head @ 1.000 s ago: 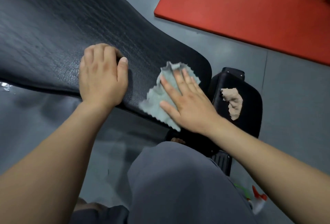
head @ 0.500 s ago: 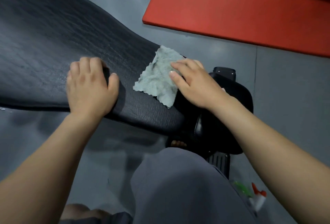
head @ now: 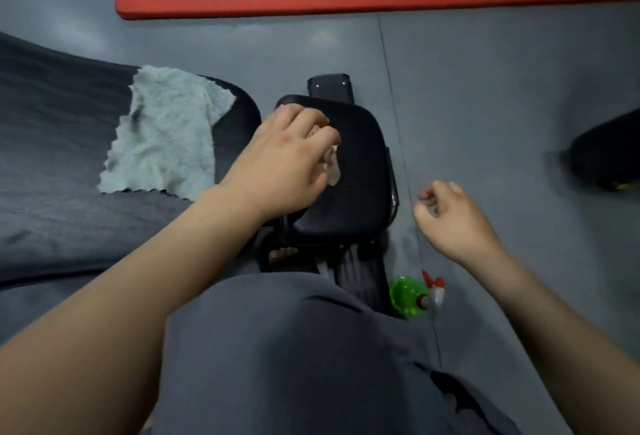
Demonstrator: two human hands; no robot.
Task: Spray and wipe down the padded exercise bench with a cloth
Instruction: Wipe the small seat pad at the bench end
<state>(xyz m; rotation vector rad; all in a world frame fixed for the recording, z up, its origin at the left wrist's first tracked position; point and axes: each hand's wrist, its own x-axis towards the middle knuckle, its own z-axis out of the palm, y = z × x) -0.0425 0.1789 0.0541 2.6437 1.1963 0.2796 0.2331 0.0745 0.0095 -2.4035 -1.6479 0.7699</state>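
Your right hand [head: 450, 216] hangs loosely curled, empty: take the spray bottle [head: 410, 296] on the floor [head: 485, 88] by its neck. Your left hand [head: 280, 164] curls over the seat pad [head: 360, 192]; grip indeterminate. The cloth [head: 166, 136] lies loose on the long pad [head: 52, 157].

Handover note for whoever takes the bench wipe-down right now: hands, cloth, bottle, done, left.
Left hand: on the seat pad, fingers bent at its tear; pinching or only touching, cannot tell.
Right hand: loosely curled above the floor, holding nothing.
Cloth: lying loose on the end of the long pad, no hand on it.
Bottle: on the floor, below the seat pad in view, untouched.
Done: how much is wiped cannot be told.
Left: probably take bottle and cloth, then spray and wipe the seat pad.
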